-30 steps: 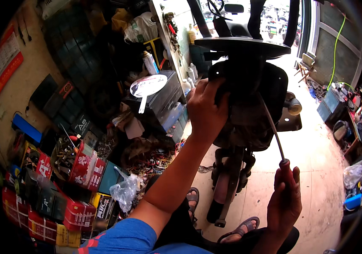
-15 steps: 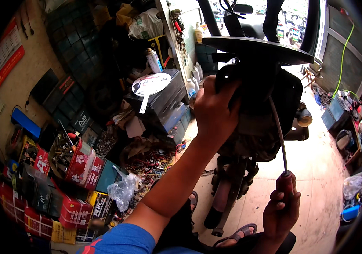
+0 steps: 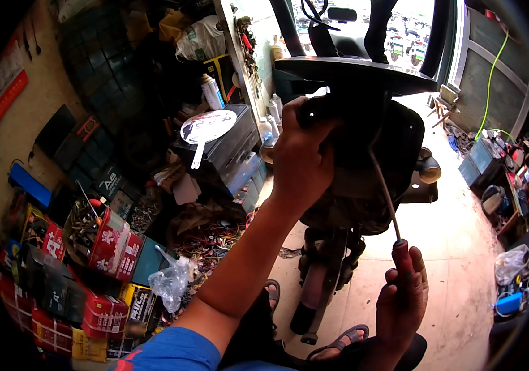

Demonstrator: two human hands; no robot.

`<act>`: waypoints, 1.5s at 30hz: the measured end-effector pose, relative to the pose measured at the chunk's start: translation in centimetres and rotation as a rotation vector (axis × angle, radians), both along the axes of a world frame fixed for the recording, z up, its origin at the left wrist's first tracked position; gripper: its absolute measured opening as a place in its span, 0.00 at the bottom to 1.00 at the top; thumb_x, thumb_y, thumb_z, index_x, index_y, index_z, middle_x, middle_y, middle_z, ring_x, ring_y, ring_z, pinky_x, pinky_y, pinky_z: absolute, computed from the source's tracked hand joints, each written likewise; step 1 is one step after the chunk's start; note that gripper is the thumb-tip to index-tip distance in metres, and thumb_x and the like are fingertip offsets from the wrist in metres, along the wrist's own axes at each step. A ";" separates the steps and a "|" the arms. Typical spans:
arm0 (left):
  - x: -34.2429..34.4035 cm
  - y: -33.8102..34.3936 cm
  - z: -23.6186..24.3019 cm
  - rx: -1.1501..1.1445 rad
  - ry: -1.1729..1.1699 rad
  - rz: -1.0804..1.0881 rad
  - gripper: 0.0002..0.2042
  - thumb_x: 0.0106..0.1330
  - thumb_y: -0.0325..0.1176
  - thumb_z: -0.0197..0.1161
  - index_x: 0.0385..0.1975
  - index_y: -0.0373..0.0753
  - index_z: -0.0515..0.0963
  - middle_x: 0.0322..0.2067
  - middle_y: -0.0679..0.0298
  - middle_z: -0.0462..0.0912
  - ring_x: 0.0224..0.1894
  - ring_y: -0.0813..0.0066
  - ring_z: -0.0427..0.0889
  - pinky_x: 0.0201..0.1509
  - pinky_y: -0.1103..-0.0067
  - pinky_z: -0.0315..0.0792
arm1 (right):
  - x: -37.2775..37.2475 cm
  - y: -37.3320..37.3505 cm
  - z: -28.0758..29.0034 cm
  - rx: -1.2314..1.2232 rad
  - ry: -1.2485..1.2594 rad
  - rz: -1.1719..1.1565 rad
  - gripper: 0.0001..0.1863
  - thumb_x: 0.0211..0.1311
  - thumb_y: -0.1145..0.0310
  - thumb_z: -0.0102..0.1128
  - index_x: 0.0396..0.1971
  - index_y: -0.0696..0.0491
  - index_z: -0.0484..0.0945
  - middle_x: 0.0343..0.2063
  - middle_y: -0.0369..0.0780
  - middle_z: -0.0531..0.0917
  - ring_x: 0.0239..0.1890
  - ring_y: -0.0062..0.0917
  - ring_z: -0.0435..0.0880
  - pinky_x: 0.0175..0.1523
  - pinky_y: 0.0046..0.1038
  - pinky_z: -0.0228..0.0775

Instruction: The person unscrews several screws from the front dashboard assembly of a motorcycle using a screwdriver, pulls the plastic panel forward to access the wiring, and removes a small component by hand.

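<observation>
In front of me stands a two-wheeled vehicle, its dark rear end point(image 3: 400, 142) under a flat black panel point(image 3: 357, 69). My left hand point(image 3: 301, 161) is closed round a black bracket point(image 3: 312, 114) with a small hole, just below the panel's left part. My right hand point(image 3: 404, 303), lower right, holds the red handle of a long screwdriver point(image 3: 385, 188), fingertips partly lifted off. Its shaft slants up and left to the vehicle's underside. Dark shadow hides the tip. Below hangs the rear wheel point(image 3: 320, 278).
A dark cabinet point(image 3: 218, 148) at the left carries a white hand fan point(image 3: 209, 128) and a spray can point(image 3: 212, 93). Red boxes point(image 3: 116, 247), a plastic bag point(image 3: 172, 284) and tangled wires point(image 3: 212, 241) lie nearer. Clutter lines the right wall, with a blue object point(image 3: 509, 303).
The view has shifted, so the scene sits further left. The fingers of my right hand have loosened and opened somewhat around the screwdriver handle. My left hand keeps its grip.
</observation>
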State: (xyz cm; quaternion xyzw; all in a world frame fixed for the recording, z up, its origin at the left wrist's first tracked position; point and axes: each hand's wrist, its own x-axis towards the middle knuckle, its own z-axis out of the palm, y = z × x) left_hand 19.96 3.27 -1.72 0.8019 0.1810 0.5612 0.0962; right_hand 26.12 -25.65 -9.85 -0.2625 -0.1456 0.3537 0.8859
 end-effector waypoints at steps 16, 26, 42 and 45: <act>-2.6 0.4 -0.8 -0.150 -0.053 -0.192 0.22 0.62 0.13 0.61 0.54 0.39 0.86 0.58 0.50 0.81 0.57 0.51 0.87 0.61 0.67 0.80 | -1.9 2.5 1.6 -0.334 -0.395 -0.329 0.25 0.76 0.70 0.69 0.66 0.65 0.76 0.57 0.53 0.87 0.47 0.31 0.92 0.45 0.28 0.89; -2.4 0.1 -0.2 -0.512 -0.131 -0.313 0.27 0.69 0.15 0.60 0.69 0.31 0.71 0.58 0.50 0.86 0.59 0.61 0.88 0.63 0.70 0.80 | -2.7 2.8 3.0 -0.424 -0.573 -0.401 0.23 0.74 0.78 0.67 0.66 0.64 0.78 0.57 0.52 0.88 0.47 0.30 0.92 0.44 0.27 0.89; -2.1 0.5 -0.9 -0.282 -0.109 -0.172 0.22 0.68 0.22 0.64 0.62 0.36 0.74 0.48 0.43 0.86 0.55 0.38 0.86 0.59 0.60 0.79 | -2.7 2.9 4.6 -0.437 -0.983 -0.503 0.28 0.70 0.85 0.62 0.69 0.69 0.73 0.54 0.53 0.89 0.58 0.35 0.90 0.63 0.33 0.82; -1.7 0.5 -1.1 -0.264 -0.135 -0.208 0.23 0.69 0.21 0.64 0.64 0.36 0.74 0.50 0.43 0.86 0.56 0.38 0.86 0.60 0.60 0.79 | -0.8 3.3 3.2 -0.578 -1.334 -0.400 0.28 0.67 0.86 0.62 0.68 0.68 0.76 0.44 0.48 0.90 0.44 0.28 0.91 0.50 0.26 0.82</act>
